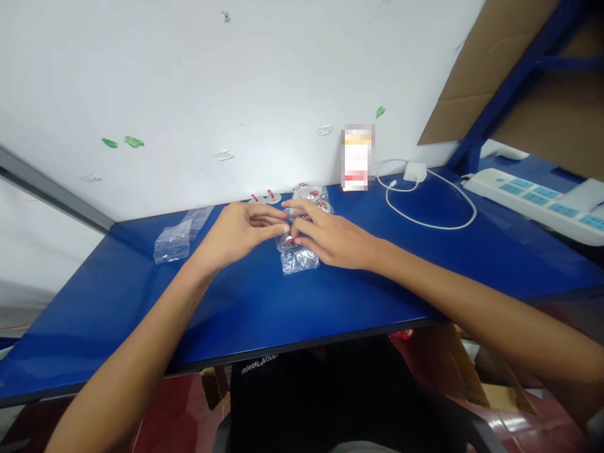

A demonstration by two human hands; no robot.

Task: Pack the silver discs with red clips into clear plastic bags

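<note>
My left hand (243, 233) and my right hand (330, 236) meet over the blue table, fingertips almost touching. Between them is a small clear plastic bag (301, 260), its lower end sticking out below the fingers. Something shiny with a bit of red shows inside it, mostly covered by my fingers. Both hands are closed in a pinch at the bag's upper part. Just behind my left fingers lie round silvery discs (274, 199) with red loops. Behind my right fingers is another clear bag (315, 191) with similar discs and red loops.
Crumpled clear bags (172, 243) lie left of my left hand. A phone-like upright object (357, 160), blurred out, leans on the white wall (283, 94). Farther right are a white charger with its cable (429, 224) and a power strip (538, 198). The table's front edge (302, 345) runs below my arms.
</note>
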